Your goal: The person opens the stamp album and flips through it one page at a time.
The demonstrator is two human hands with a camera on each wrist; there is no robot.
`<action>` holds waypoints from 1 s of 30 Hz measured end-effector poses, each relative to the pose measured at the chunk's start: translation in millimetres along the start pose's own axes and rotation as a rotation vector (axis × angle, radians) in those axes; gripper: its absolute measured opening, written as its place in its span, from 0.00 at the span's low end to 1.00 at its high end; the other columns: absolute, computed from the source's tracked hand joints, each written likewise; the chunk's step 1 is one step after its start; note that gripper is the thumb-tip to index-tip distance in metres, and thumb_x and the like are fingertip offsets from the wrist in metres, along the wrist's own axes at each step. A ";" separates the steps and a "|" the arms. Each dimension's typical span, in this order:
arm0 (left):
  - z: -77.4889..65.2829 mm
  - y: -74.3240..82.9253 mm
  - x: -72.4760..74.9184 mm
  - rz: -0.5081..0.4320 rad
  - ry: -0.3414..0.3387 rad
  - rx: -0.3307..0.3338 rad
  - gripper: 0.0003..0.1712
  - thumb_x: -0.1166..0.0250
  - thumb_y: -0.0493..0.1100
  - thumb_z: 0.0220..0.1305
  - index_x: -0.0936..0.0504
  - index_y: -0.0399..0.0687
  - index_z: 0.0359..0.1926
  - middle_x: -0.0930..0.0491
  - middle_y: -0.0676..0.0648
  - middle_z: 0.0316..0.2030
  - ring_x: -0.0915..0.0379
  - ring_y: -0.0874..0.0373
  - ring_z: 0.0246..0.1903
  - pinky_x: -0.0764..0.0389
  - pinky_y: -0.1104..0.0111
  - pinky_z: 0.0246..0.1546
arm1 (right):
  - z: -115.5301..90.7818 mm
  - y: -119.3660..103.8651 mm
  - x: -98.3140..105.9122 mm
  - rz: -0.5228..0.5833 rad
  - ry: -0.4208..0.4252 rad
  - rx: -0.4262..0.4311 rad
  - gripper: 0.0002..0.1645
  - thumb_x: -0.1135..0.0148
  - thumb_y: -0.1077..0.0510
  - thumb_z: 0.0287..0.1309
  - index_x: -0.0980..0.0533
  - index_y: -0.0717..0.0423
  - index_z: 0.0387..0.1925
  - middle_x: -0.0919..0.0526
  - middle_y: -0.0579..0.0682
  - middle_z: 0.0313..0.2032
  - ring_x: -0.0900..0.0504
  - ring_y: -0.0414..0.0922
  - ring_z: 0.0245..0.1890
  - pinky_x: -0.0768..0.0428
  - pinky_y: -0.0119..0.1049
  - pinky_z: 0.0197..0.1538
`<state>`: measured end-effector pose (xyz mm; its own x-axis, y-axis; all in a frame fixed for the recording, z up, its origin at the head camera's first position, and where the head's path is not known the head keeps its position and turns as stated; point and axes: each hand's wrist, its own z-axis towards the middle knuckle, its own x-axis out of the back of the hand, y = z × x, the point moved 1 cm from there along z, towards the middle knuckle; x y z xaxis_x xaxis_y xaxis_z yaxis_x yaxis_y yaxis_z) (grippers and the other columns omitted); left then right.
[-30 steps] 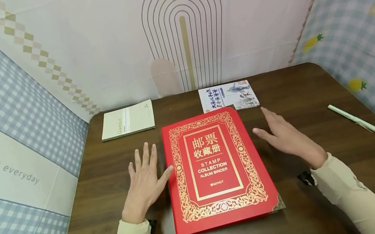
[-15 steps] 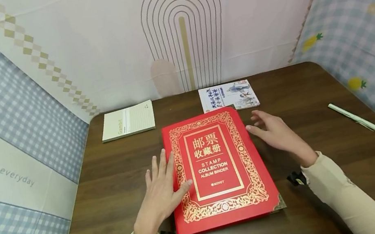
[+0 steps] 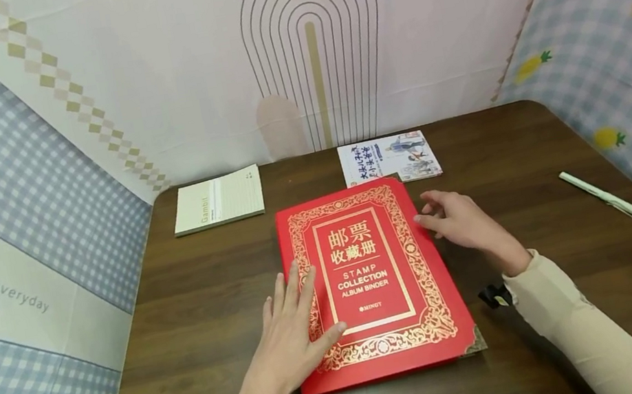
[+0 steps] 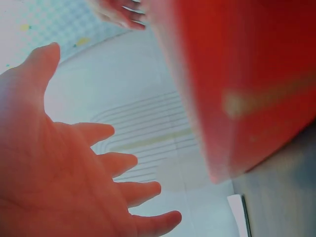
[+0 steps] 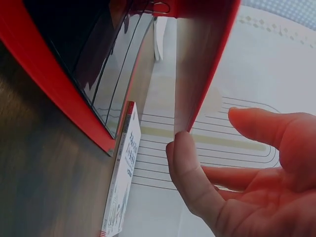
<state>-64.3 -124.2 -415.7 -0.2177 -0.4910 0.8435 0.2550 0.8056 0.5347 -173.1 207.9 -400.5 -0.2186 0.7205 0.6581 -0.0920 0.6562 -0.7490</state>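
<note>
A red stamp album (image 3: 382, 367) with gold lettering lies on the table, its cover facing up. My left hand (image 3: 292, 340) is spread over the album's left side, fingers apart and holding nothing; the left wrist view shows the palm (image 4: 64, 182) beside the red cover (image 4: 237, 64). At the right edge is my right hand (image 3: 461, 221), fingers bent, thumb over the rim. In the right wrist view a fingertip (image 5: 185, 143) meets the edge of the front cover (image 5: 200, 64), while the thumb (image 5: 256, 123) stands apart. A gap shows between this cover and the dark pages (image 5: 89, 49).
Behind the album, a picture book (image 3: 391, 156) lies partly against its top edge. A pale notepad (image 3: 216, 201) is at the back left, and a light green pen (image 3: 603, 194) at the right. Patterned cloth (image 3: 194, 71) surrounds the brown table (image 3: 185, 316) on three sides.
My left hand has moved right, from beside the album to over its left side. The right hand has come left to the album's edge, its fingers bending more. The album has stayed in place.
</note>
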 end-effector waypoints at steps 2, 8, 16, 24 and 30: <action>-3.9 4.8 -0.5 -0.011 -0.004 0.001 0.60 0.33 0.69 0.58 0.52 0.54 0.82 0.59 0.46 0.81 0.68 0.40 0.78 0.52 0.34 0.69 | -0.2 -1.4 -0.9 0.015 -0.010 -0.004 0.35 0.38 0.59 0.70 0.38 0.79 0.67 0.21 0.69 0.49 0.16 0.53 0.32 0.15 0.45 0.37; -16.2 18.2 -6.4 -0.049 -0.074 0.017 0.60 0.32 0.69 0.57 0.52 0.59 0.82 0.59 0.49 0.81 0.68 0.42 0.78 0.52 0.33 0.69 | 0.5 -3.5 -5.0 0.057 -0.044 -0.020 0.33 0.42 0.63 0.71 0.40 0.79 0.68 0.21 0.67 0.47 0.17 0.48 0.30 0.14 0.49 0.36; -21.6 28.8 -18.4 -0.081 -0.142 0.006 0.59 0.32 0.70 0.56 0.51 0.61 0.81 0.59 0.51 0.81 0.66 0.43 0.78 0.52 0.34 0.69 | 2.4 -1.1 -8.6 0.075 -0.067 -0.018 0.29 0.44 0.67 0.69 0.37 0.77 0.66 0.22 0.62 0.42 0.19 0.48 0.32 0.15 0.51 0.34; -21.9 35.4 -26.8 -0.107 -0.207 0.016 0.57 0.30 0.69 0.55 0.46 0.64 0.80 0.55 0.53 0.80 0.64 0.47 0.78 0.52 0.36 0.70 | 3.1 -2.4 -7.3 0.084 -0.044 0.003 0.31 0.44 0.70 0.64 0.36 0.77 0.66 0.20 0.64 0.43 0.19 0.47 0.29 0.15 0.51 0.32; -23.6 41.1 -34.1 -0.131 -0.228 -0.003 0.55 0.29 0.68 0.54 0.43 0.67 0.79 0.53 0.53 0.80 0.63 0.47 0.78 0.52 0.36 0.70 | 1.3 -6.2 -4.1 0.114 -0.035 0.018 0.31 0.43 0.71 0.63 0.36 0.77 0.66 0.20 0.66 0.44 0.18 0.46 0.26 0.15 0.51 0.32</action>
<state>-24.1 -82.1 -421.3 -0.4552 -0.5033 0.7344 0.2140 0.7389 0.6390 -172.9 200.6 -398.7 -0.2620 0.7816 0.5661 -0.0816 0.5665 -0.8200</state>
